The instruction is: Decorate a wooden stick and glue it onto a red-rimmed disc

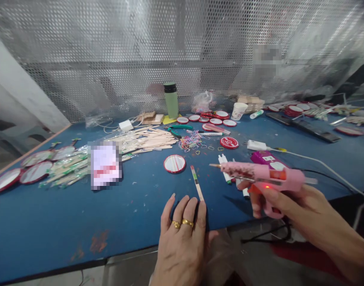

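Observation:
My left hand (183, 234) rests with fingers stretched out on the table's front edge. Two gold rings are on it, and its index fingertip touches the near end of a flat wooden craft stick (196, 184) marked with red, green and dark bands. My right hand (289, 210) is wrapped round a pink hot glue gun (259, 174), a finger at its orange trigger and a red light glowing. The gun's nozzle points left, above the table, to the right of the stick. Beyond the stick lies a round red-rimmed disc (174, 163).
Pale craft sticks (158, 137), loose rubber bands (190, 141) and white markers (225, 167) lie on the blue table (134, 222). A green bottle (171, 101) and paper cup (238, 111) stand at the back. A white cable (319, 161) runs along the right.

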`<action>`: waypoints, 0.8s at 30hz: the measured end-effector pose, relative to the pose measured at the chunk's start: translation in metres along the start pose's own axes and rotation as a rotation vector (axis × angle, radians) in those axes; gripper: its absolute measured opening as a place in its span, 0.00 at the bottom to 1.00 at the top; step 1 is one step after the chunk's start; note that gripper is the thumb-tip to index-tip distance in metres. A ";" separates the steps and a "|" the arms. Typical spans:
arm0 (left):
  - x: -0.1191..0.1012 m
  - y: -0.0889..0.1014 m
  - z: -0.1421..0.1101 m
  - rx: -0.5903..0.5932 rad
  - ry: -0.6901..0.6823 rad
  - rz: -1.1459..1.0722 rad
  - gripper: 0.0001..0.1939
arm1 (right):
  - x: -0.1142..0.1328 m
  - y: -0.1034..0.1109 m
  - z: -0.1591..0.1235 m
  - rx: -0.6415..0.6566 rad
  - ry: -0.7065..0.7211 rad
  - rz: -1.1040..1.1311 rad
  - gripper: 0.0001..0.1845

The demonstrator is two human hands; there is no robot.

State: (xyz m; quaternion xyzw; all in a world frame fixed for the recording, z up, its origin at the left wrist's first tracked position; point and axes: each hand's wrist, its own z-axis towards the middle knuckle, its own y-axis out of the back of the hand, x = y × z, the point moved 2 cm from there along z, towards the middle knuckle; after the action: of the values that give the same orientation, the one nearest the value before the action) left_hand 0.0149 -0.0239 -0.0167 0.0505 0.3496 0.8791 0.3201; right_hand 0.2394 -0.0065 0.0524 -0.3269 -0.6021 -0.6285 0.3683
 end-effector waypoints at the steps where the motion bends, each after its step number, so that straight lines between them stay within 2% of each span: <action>1: 0.000 -0.001 0.000 0.002 0.002 -0.003 0.17 | 0.000 0.005 0.000 -0.065 0.020 -0.040 0.28; 4: 0.000 -0.002 -0.001 -0.024 0.002 -0.015 0.16 | 0.001 0.018 0.001 -0.199 0.076 -0.154 0.29; 7: 0.001 -0.003 0.000 -0.057 0.000 -0.033 0.16 | 0.003 0.024 0.005 -0.219 0.110 -0.232 0.27; 10: 0.003 -0.006 0.000 -0.078 -0.002 -0.052 0.15 | 0.011 0.021 0.014 -0.231 0.148 -0.326 0.21; 13: 0.005 -0.006 -0.001 -0.070 -0.020 -0.054 0.15 | 0.020 0.009 0.035 -0.247 0.167 -0.498 0.15; 16: 0.007 -0.004 0.000 -0.005 -0.049 -0.031 0.16 | 0.021 -0.007 0.067 -0.263 0.003 -0.745 0.11; 19: 0.007 -0.003 0.000 0.026 -0.069 -0.006 0.16 | 0.019 -0.021 0.098 -0.186 -0.019 -0.956 0.12; 24: 0.006 -0.002 0.000 0.030 -0.066 0.003 0.16 | 0.008 -0.028 0.126 -0.186 -0.141 -1.117 0.18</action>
State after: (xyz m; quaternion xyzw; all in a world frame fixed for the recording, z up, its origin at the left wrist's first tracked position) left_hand 0.0109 -0.0189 -0.0187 0.0847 0.3521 0.8720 0.3293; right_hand 0.2071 0.1184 0.0523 -0.0314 -0.6490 -0.7547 -0.0912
